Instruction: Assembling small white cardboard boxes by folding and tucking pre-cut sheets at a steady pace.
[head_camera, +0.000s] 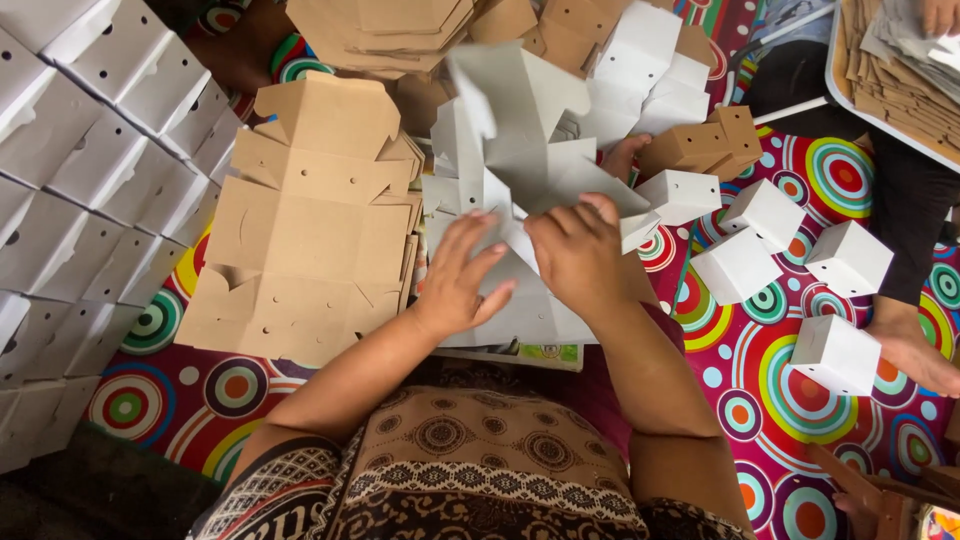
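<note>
A white die-cut cardboard blank (530, 150) is held up, partly folded, above a stack of white blanks (520, 310) on the patterned mat (800, 390). It is gripped by the right hand (580, 250), whose fingers are curled onto its lower edge. The left hand (462, 275) is laid against it with fingers spread wide. A pile of brown flat blanks (300, 240) is seen just to the left, and folded white boxes (800, 260) are scattered to the right.

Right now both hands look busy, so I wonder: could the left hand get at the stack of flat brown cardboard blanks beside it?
Probably yes. The left hand rests on the white box blank, and the brown stack lies just to its left with nothing between them.
</note>
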